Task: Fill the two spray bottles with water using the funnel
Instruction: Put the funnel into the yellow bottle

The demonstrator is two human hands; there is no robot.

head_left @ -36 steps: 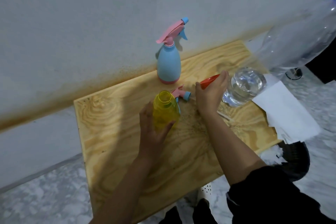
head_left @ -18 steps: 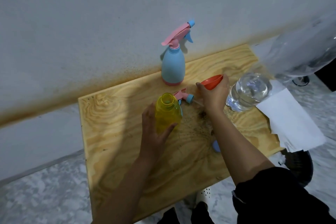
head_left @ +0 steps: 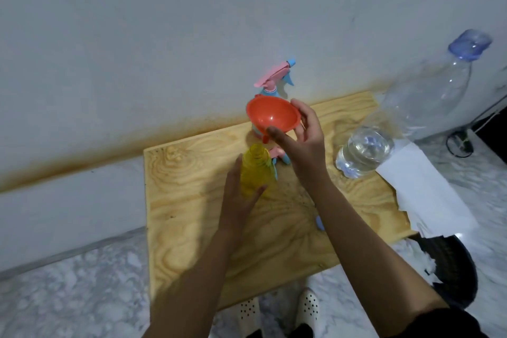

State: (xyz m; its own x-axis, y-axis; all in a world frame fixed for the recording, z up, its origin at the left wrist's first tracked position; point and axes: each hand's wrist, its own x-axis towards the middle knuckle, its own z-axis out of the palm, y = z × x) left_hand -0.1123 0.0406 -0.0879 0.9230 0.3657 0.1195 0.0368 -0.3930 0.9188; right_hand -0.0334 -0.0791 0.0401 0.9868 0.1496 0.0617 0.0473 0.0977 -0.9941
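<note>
Right hand [head_left: 304, 145] has raised funnel [head_left: 271, 116] above the yellow bottle [head_left: 255, 173].

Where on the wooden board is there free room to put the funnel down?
The widest bare patch is the left part of the wooden board, between its left edge and the left hand gripping the yellow spray bottle. The back and right are crowded: blue spray bottle, loose spray head, water bottle, and the right hand holding the orange funnel.
</note>
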